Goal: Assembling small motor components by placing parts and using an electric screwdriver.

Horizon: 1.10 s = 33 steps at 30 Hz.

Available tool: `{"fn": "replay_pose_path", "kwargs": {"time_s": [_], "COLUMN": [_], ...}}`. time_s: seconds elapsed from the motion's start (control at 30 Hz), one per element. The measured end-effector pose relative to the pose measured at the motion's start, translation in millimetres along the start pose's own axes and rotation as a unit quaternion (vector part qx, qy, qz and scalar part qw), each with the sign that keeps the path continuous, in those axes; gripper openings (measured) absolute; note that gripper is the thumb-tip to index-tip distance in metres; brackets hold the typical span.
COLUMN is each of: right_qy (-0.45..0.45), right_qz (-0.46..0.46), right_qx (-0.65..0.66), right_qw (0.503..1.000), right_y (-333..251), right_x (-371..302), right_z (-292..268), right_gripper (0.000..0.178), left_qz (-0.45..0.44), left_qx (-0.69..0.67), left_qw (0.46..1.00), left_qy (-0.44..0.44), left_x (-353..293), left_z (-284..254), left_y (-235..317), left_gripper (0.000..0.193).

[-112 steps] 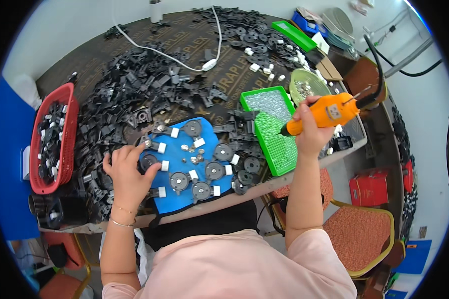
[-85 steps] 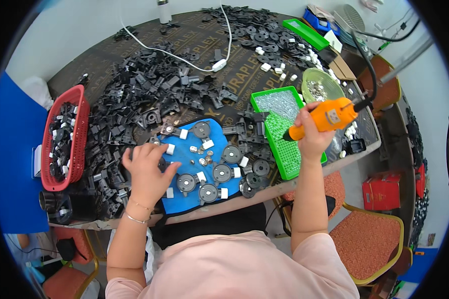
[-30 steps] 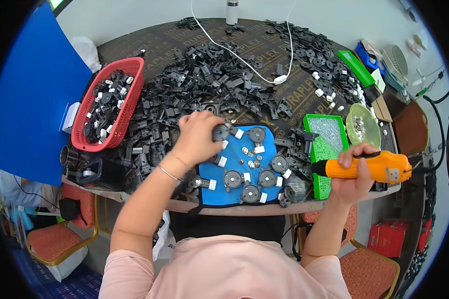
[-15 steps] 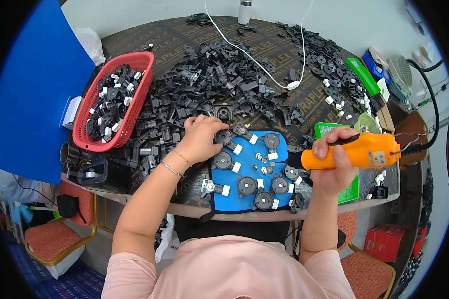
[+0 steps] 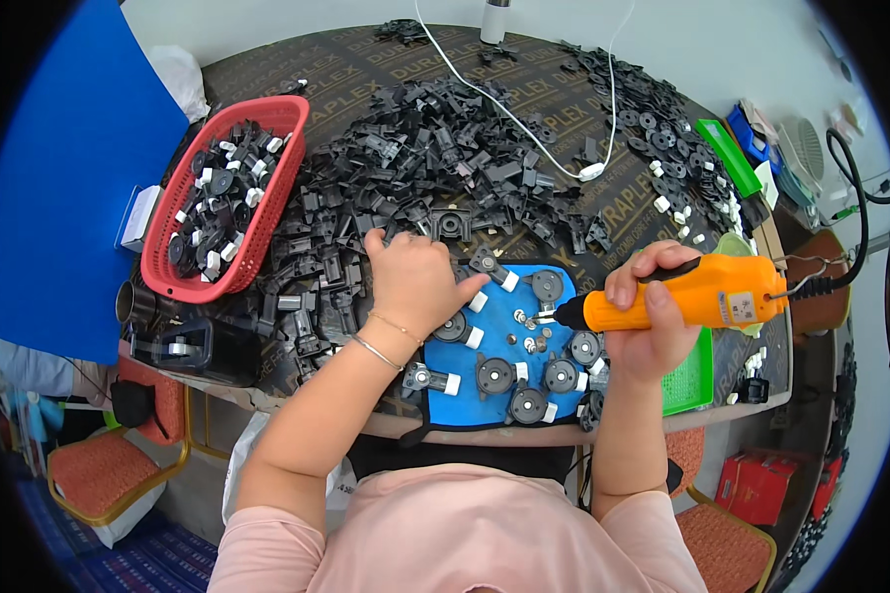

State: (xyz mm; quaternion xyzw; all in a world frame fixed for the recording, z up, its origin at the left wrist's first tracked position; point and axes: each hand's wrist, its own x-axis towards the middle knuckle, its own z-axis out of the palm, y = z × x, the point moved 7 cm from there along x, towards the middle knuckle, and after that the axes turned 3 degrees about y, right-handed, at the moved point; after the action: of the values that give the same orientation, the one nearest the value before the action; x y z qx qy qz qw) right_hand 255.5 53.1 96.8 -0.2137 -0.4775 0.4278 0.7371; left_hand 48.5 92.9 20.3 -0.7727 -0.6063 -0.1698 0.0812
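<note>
While in right hand (image 5: 653, 341), orange screwdriver (image 5: 707, 287)

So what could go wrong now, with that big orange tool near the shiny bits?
The orange power tool in the right hand has its dark tip close to the small metal pieces, so it might knock them about. If that grip slipped, the tool could drop onto the blue mat. Some round black parts also lie near the table's front edge, so a bump might send one over.
</note>
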Motion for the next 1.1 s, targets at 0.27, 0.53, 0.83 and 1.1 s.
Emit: {"fn": "replay_pose_path", "kwargs": {"time_s": [0.27, 0.53, 0.83, 1.1], "right_qy": [-0.003, -0.016, -0.014, -0.032], "right_qz": [-0.004, -0.005, 0.007, 0.018], "right_qx": [-0.002, -0.002, 0.029, -0.015], "right_qw": [1.000, 1.000, 0.999, 0.999], "right_y": [-2.2, 3.1, 21.0, 70.9], "right_x": [4.3, 4.4, 9.8, 17.6], "right_z": [-1.7, 1.7, 20.8, 62.1], "right_gripper": [0.028, 0.027, 0.027, 0.025], "left_qz": [0.036, -0.022, -0.044, -0.066], "left_qx": [-0.145, -0.138, -0.102, -0.142], "left_qw": [0.988, 0.983, 0.993, 0.988], "left_qy": [-0.038, -0.118, -0.042, 0.000], "left_x": [-6.1, -5.5, -15.8, -21.8], "left_z": [-6.0, 11.8, 7.5, 7.7], "left_y": [-12.9, -8.0, -4.6, -8.2], "left_gripper": [0.058, 0.043, 0.038, 0.037]}}
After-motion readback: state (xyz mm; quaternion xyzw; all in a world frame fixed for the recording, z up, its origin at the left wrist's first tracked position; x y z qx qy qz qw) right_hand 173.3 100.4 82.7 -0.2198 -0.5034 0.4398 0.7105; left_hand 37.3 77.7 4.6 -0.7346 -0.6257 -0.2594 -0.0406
